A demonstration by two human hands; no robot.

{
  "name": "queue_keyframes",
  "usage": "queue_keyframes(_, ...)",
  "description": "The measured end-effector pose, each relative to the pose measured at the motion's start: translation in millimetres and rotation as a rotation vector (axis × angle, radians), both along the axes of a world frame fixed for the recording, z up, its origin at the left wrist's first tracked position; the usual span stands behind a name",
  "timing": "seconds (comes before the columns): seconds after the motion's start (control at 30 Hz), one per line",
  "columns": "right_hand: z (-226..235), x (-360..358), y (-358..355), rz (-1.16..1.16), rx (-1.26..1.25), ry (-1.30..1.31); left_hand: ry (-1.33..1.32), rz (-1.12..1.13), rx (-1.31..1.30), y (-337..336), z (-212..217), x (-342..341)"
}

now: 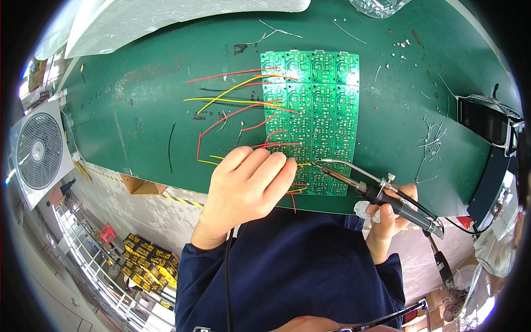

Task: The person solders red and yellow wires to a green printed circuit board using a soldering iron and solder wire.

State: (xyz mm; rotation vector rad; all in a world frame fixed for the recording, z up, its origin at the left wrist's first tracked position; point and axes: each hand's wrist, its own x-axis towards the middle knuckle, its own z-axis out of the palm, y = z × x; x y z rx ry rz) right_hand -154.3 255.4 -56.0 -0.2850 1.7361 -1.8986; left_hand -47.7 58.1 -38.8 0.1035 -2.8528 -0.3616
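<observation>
A green panel of small circuit boards (334, 105) lies on the table in front of me. My left hand (249, 185) is closed over its lower left part, fingers pinched on a thin yellow wire (302, 164) whose end pokes out past the fingertips. From the right, my right hand (390, 218) grips a soldering iron (381, 195) with a metal feed tube along it. The iron's tip meets the panel close to that wire end; whether they touch is too small to tell. Red wires (232, 73) and other yellow wires (232, 102) stretch leftward from the panel's left side.
The green table (133, 122) carries wire scraps and a tangle of thin wire (434, 138) on the right. A dark boxy device with a screen (484, 122) stands at the right edge. White foam material (182, 16) lies far left; a fan (38, 144) is beyond the left edge.
</observation>
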Motion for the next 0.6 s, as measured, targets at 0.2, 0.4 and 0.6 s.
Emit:
queue_keyframes(0.2,2.5,3.9,-12.0,-0.134,0.144,0.131,-0.008,0.001,-0.004,-0.1,0.5,-0.2)
queue_keyframes(0.4,0.5,3.1,-9.6,-0.122,0.142,0.15,0.013,0.008,-0.022,-0.7,-0.5,0.3)
queue_keyframes(0.6,-0.4,3.2,-9.8,-0.128,0.132,0.147,0.009,0.008,-0.023,-0.4,-0.4,-0.1)
